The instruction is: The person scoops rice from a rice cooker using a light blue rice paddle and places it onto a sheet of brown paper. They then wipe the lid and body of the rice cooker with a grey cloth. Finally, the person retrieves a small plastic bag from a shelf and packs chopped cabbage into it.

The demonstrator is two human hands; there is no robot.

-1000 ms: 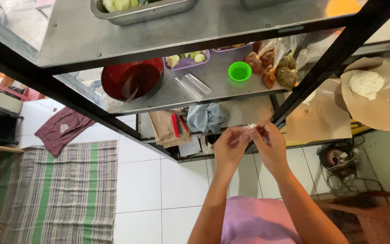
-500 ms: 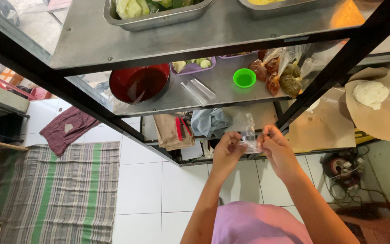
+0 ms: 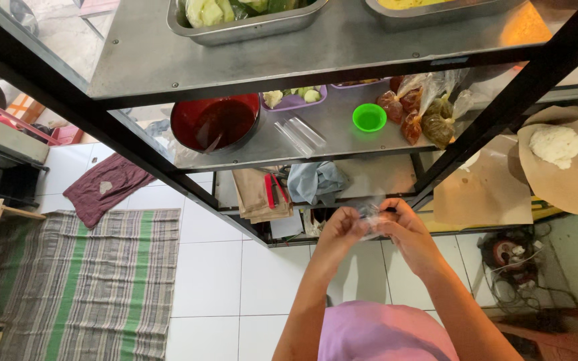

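Head view. Both my hands meet at centre frame, just below the shelf edge. Left hand and right hand each pinch a side of a small clear bag, grip closed on it from both sides; the bag hangs in the air between my fingertips, over the white tiled floor. What is inside the bag I cannot tell; it is too small and see-through.

Above centre, on the steel shelf: red bowl at left, green cup, filled sauce bags to the right. Folded brown papers and a blue cloth lie on the lower shelf. Far right, a brown paper with a mound of rice. Striped mat at lower left.

Risk, as I judge it: the film is thin and slick, held only by fingertips; a loose pinch would drop it to the floor, and a hard pull apart might tear it.
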